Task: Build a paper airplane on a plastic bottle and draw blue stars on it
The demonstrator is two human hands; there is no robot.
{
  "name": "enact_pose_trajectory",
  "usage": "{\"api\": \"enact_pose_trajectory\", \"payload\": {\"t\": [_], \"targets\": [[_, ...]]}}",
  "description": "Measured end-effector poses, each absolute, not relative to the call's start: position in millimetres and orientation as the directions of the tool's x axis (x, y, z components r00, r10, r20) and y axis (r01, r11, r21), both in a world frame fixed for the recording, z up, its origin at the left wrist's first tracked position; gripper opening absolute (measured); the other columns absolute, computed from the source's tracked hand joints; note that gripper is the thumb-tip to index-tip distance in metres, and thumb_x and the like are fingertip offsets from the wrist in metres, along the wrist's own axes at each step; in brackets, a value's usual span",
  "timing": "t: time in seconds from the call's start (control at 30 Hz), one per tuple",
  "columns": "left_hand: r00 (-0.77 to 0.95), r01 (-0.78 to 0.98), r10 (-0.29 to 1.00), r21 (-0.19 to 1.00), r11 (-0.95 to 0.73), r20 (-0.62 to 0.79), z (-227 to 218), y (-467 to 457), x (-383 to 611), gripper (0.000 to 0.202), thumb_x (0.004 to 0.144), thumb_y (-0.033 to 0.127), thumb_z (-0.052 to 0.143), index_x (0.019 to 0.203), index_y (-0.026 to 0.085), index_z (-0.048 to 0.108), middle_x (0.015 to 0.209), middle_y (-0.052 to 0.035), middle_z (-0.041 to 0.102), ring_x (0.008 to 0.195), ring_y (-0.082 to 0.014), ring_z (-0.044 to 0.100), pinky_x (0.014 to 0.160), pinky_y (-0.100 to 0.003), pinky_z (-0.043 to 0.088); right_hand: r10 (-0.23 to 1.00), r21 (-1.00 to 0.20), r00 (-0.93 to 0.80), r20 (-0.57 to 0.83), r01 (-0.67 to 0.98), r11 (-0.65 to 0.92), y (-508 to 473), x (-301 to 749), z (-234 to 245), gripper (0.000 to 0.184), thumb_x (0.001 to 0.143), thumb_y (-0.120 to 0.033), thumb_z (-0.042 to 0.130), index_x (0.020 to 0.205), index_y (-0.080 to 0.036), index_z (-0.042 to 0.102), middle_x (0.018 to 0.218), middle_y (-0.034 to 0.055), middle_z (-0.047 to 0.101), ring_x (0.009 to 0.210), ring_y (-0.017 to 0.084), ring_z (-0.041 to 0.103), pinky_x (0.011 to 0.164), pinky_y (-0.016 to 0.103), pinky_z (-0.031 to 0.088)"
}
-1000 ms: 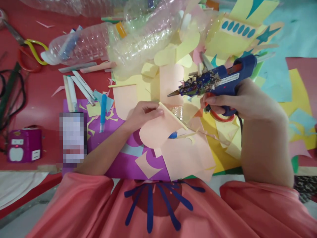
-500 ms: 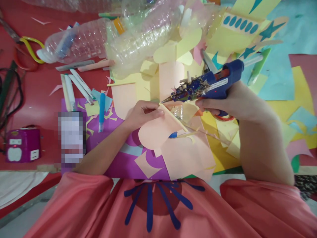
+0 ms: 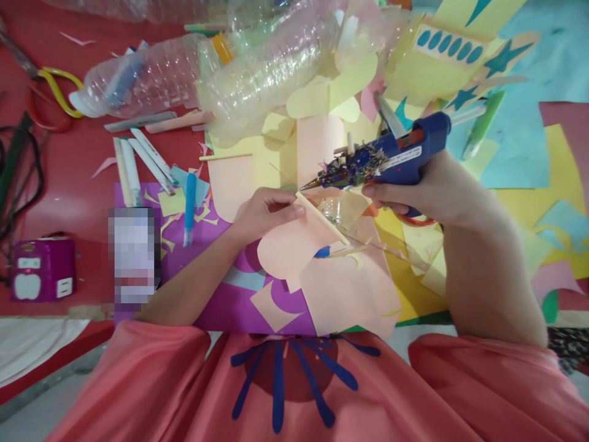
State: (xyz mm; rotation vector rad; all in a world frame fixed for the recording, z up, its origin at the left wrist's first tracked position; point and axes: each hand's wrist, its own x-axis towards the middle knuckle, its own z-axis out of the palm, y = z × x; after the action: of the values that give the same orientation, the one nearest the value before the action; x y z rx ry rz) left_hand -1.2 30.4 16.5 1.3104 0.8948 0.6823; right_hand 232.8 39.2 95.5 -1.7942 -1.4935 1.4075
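My left hand [image 3: 264,212] is closed in a pinch on a folded peach paper piece [image 3: 294,242], holding its upper corner above a purple sheet [image 3: 230,301]. My right hand [image 3: 416,190] grips a blue glue gun [image 3: 386,159] whose barrel is crusted with paper scraps. The gun's metal tip points left and sits just above the top end of the paper's raised fold, close to my left fingers. A blue-capped stick [image 3: 329,250] lies under the peach paper.
Clear plastic bottles [image 3: 197,73] lie across the back. Cut yellow, peach and blue papers [image 3: 442,55] cover the right side. White glue sticks [image 3: 133,159], a blue pen [image 3: 189,205], scissors [image 3: 50,92], black cables and a purple power socket [image 3: 39,270] occupy the red table's left.
My right hand brought the glue gun left and down until its tip reached the paper's fold near my left fingers. My left hand kept its hold on the peach paper.
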Motion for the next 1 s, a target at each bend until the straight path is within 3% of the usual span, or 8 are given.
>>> {"api": "enact_pose_trajectory", "payload": {"t": [0.33,0.7,1.0], "targets": [[0.508,0.071,0.840,0.982,0.177,-0.188,18.5,29.5,-1.1,0.049,0.070,0.059,0.075,0.054,0.016,0.058,0.053,0.0016,0.047,0.052,-0.0094,0.042,0.047,-0.023,0.029,0.894,-0.840,-0.145,-0.425,0.430,-0.329,38.3,233.0,94.7,0.023,0.060,-0.021,0.072,0.073,-0.021,0.053,0.043,-0.0079,0.050,0.035,0.006,0.041,0.031,0.020,0.028],[0.502,0.065,0.844,0.982,0.179,-0.187,15.8,29.8,-2.4,0.046,0.070,0.056,0.075,0.056,0.015,0.060,0.055,0.0019,0.047,0.052,-0.0083,0.040,0.046,-0.022,0.030,0.890,-0.813,-0.071,-0.450,0.444,-0.376,38.4,230.8,97.5,0.025,0.058,-0.021,0.072,0.073,-0.021,0.052,0.047,-0.0069,0.051,0.038,0.006,0.042,0.032,0.020,0.029],[0.499,0.029,0.846,0.980,0.199,-0.186,19.8,30.1,-1.0,0.044,0.068,0.052,0.078,0.056,0.015,0.060,0.054,0.0022,0.048,0.050,-0.0081,0.040,0.047,-0.023,0.030,0.904,-0.822,-0.103,-0.415,0.467,-0.325,38.6,233.4,96.2,0.018,0.057,-0.023,0.071,0.064,-0.020,0.054,0.042,-0.0071,0.046,0.036,0.005,0.037,0.031,0.019,0.027]]}}
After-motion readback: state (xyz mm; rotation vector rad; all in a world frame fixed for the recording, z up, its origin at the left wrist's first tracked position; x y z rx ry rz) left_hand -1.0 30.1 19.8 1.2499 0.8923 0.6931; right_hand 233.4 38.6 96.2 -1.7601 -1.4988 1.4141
